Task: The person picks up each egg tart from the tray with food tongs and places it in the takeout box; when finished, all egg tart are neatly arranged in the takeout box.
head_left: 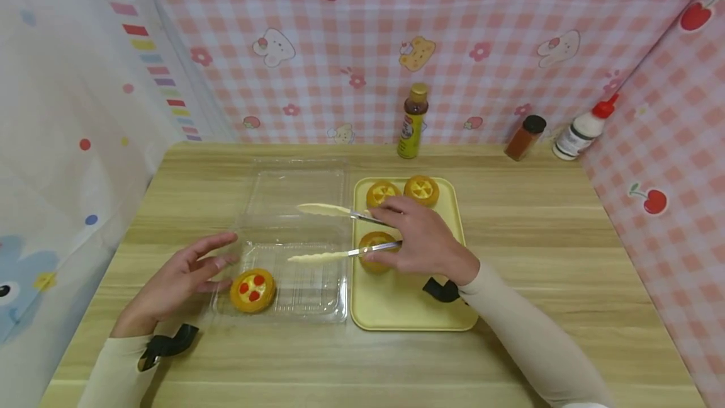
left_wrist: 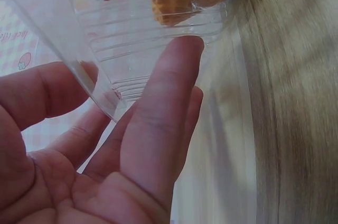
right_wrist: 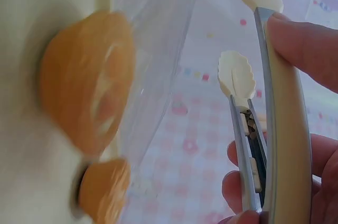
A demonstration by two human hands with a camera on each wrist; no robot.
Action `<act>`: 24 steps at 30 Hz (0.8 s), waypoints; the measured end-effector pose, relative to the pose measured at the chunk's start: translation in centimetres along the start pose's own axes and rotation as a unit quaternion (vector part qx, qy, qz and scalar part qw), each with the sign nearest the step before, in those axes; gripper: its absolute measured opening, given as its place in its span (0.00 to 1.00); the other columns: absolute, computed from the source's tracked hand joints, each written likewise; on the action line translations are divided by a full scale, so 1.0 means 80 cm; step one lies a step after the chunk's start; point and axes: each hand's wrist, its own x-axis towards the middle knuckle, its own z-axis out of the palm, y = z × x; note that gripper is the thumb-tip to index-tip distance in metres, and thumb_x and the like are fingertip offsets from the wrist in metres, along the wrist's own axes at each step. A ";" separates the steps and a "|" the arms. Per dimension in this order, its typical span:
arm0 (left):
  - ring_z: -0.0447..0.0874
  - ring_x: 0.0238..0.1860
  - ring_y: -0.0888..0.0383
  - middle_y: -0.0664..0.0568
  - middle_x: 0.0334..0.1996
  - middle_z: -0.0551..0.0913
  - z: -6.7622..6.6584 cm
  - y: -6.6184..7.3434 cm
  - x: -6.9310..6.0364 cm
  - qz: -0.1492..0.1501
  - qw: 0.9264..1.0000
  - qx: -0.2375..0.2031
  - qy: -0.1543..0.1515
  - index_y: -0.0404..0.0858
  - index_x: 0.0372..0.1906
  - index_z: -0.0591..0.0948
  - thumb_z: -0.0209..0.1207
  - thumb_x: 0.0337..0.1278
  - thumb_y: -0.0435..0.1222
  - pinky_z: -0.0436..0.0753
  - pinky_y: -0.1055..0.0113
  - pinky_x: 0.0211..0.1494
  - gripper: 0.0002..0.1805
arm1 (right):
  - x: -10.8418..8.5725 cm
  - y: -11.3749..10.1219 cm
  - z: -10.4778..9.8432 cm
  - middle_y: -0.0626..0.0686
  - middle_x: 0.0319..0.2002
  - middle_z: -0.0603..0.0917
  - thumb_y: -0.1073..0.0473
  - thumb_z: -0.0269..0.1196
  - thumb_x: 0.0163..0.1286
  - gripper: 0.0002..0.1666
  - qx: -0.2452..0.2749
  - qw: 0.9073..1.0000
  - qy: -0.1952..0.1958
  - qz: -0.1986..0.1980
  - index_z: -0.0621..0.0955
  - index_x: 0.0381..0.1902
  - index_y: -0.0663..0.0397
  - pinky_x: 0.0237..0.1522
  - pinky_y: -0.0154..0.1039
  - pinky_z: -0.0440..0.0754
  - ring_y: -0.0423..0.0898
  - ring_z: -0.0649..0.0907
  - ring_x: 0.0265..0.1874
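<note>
Right hand (head_left: 425, 238) gripped spread tongs (head_left: 325, 258) across left edge of tray (head_left: 408, 310), three tarts (head_left: 421, 191) sat on tray, box (head_left: 311, 285) left of tray held one tart (head_left: 253, 291), loose-fingered left hand (head_left: 181, 277) was farther left by box.

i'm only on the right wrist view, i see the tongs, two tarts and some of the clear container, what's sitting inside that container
Observer: One tart with red pieces on top, in the near left corner of the clear container.
Operator: ok and whose blurry fingers are those at the top of my picture
Observer: They belong to the left hand, which is at the container's left edge.
Operator: got it, i count two more in front of me, is that all of them
Observer: No, the head view shows three on the yellow tray: two at its far end and a nearer one partly covered by the right hand and the tongs.
</note>
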 end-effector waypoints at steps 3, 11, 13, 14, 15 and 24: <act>0.81 0.65 0.71 0.49 0.78 0.64 0.000 0.000 0.001 0.000 1.000 0.003 0.000 0.30 0.81 0.59 0.51 0.84 0.36 0.91 0.61 0.54 0.31 | -0.014 0.015 -0.008 0.52 0.59 0.85 0.35 0.80 0.56 0.45 0.008 1.000 0.013 0.025 0.85 0.65 0.55 0.58 0.51 0.85 0.51 0.83 0.58; 0.83 0.63 0.68 0.59 0.71 0.71 -0.003 0.001 -0.001 0.014 1.000 -0.013 0.004 0.30 0.78 0.62 0.51 0.83 0.33 0.91 0.60 0.52 0.28 | -0.051 0.049 -0.020 0.55 0.60 0.84 0.37 0.81 0.54 0.46 0.010 0.996 0.039 0.083 0.85 0.64 0.57 0.58 0.55 0.85 0.53 0.83 0.56; 0.84 0.61 0.67 0.57 0.69 0.72 -0.003 0.002 -0.001 0.017 1.000 -0.007 0.007 0.31 0.77 0.63 0.52 0.83 0.32 0.92 0.60 0.51 0.26 | -0.059 0.056 -0.021 0.54 0.59 0.84 0.37 0.82 0.54 0.46 0.009 0.995 0.043 0.091 0.85 0.64 0.57 0.55 0.54 0.85 0.52 0.83 0.54; 0.84 0.60 0.66 0.56 0.68 0.72 -0.003 0.002 -0.002 0.018 1.000 -0.003 0.008 0.32 0.77 0.64 0.52 0.83 0.32 0.92 0.60 0.50 0.26 | -0.064 0.059 -0.021 0.53 0.58 0.84 0.37 0.81 0.54 0.46 0.009 0.994 0.043 0.095 0.85 0.64 0.57 0.54 0.53 0.85 0.51 0.83 0.53; 0.85 0.59 0.65 0.55 0.66 0.72 -0.003 0.002 -0.002 0.019 1.000 0.003 0.010 0.32 0.77 0.64 0.52 0.82 0.32 0.92 0.60 0.50 0.26 | -0.068 0.062 -0.021 0.52 0.57 0.84 0.37 0.81 0.54 0.46 0.010 0.994 0.043 0.098 0.85 0.64 0.57 0.53 0.52 0.85 0.50 0.83 0.52; 0.86 0.54 0.60 0.44 0.61 0.70 -0.002 -0.002 -0.001 0.001 0.999 0.035 0.017 0.33 0.78 0.62 0.52 0.84 0.35 0.93 0.57 0.46 0.27 | -0.098 0.078 -0.017 0.52 0.53 0.84 0.35 0.80 0.56 0.45 -0.001 0.994 0.025 0.106 0.85 0.63 0.58 0.49 0.50 0.85 0.48 0.83 0.48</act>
